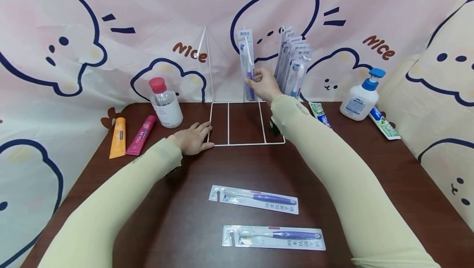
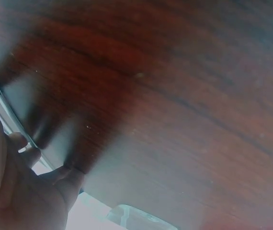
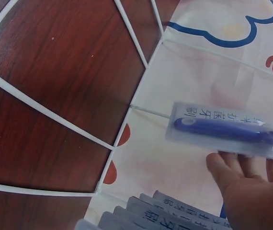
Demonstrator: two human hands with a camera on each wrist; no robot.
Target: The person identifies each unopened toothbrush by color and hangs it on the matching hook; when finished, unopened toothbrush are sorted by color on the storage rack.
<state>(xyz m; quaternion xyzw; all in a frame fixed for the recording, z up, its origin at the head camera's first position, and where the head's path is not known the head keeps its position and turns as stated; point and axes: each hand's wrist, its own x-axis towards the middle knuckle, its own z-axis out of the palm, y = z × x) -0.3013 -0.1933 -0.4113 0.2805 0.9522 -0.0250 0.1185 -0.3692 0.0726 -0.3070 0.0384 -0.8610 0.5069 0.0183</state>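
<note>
My right hand point(image 1: 266, 86) pinches the lower part of a packaged purple toothbrush point(image 1: 243, 60), which stands upright at the middle post of a white wire rack point(image 1: 244, 145). In the right wrist view, that toothbrush point(image 3: 222, 129) lies between thumb and fingers. Just right of the hand, several packaged toothbrushes point(image 1: 296, 74) hang in a row on the rack's right side. My left hand point(image 1: 192, 138) rests on the table with its fingers spread, fingertips at the rack's left edge. Two more packaged purple toothbrushes, a farther one point(image 1: 255, 199) and a nearer one point(image 1: 274, 238), lie on the table.
At the left are a yellow tube point(image 1: 118, 138), a pink tube point(image 1: 141, 135) and a clear bottle with a red cap point(image 1: 166, 105). A pump bottle point(image 1: 359, 101) and toothpaste tubes point(image 1: 384, 123) sit at the right. A patterned cloth point(image 1: 148, 12) hangs behind the dark table point(image 1: 177, 218).
</note>
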